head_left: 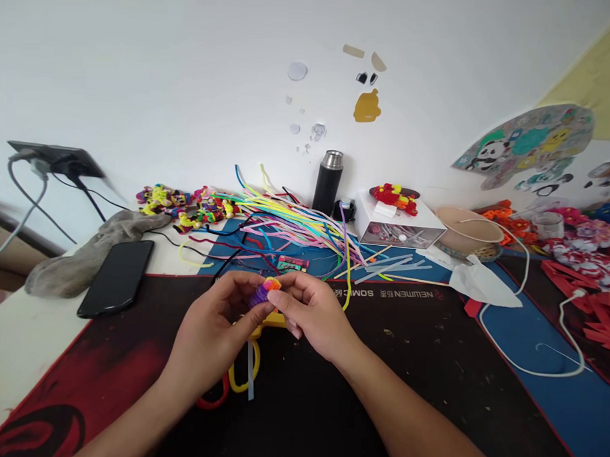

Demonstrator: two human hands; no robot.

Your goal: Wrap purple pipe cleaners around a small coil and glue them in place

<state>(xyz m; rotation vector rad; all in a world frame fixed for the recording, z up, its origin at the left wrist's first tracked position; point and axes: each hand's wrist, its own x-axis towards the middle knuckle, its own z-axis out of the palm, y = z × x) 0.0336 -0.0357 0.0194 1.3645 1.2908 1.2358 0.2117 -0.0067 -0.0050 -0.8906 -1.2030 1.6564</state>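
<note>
My left hand (pixel 211 328) and my right hand (pixel 312 312) meet over the black mat, both with fingers closed on one small fuzzy pipe-cleaner piece (pixel 263 293). It has a purple coiled body and an orange and yellow top, partly covered by my fingertips. Beneath the hands lies a yellow tool (pixel 272 320) that looks like a glue gun, mostly hidden, with a translucent stick (pixel 250 373) reaching toward me. Scissors with a yellow loop (pixel 244 388) and a red loop (pixel 219 400) lie there too, their blades out of sight.
Behind the hands spreads a pile of colourful pipe cleaners (pixel 295 218), with a black thermos (pixel 328 183) upright at the wall. A phone (pixel 117 278) and finished fuzzy pieces (pixel 186 204) are at left. At right stand a white box (pixel 405 225), a beige bowl (pixel 468 227) and a white cable (pixel 530 371).
</note>
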